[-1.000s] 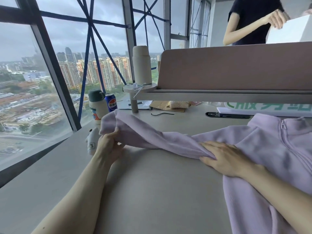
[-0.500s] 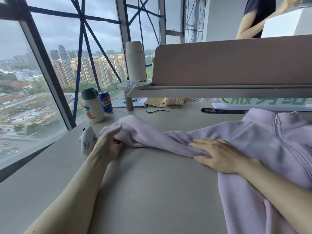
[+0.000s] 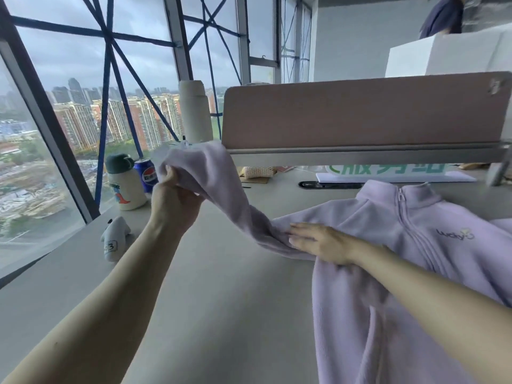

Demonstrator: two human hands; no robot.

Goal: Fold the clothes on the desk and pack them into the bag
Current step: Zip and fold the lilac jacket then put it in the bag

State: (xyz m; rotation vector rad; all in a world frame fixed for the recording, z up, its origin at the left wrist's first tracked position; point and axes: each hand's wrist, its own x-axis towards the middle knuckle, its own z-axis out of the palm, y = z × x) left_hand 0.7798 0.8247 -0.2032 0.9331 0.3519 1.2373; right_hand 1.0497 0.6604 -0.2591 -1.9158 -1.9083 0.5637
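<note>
1. bench [image 3: 221, 314]: pale top, runs under and in front of the divider; carries everything.
2. divider [image 3: 360, 112]: pink panel, upright at the back; the landmark here.
3. fleece [image 3: 374, 225]: lilac zip top, lies flat and face up just in front of the divider's right half, collar toward it. Spread out, so likely mid-fold. No bag in view, so packing is not yet begun.
4. sleeve [image 3: 221, 184]: held up off the bench, rising from the shoulder to the divider's left end. Probably about to be folded across the body.
5. left hand [image 3: 174, 200]: below the divider's left end, fingers curled, pinching the sleeve near the cuff to carry it.
6. right hand [image 3: 318, 242]: in front of the divider's middle, fingers straight and together, pressed flat where the sleeve meets the body. Looks like an anchor, so the body won't drag.
7. flask [image 3: 194, 112]: beige, upright just left of the divider.
8. bottle [image 3: 126, 187]: green cap, further left, by the window.
9. toy [image 3: 115, 239]: white plush, left and nearer.
10. can [image 3: 146, 174]: blue, touching or just beside the bottle; cannot tell which.
</note>
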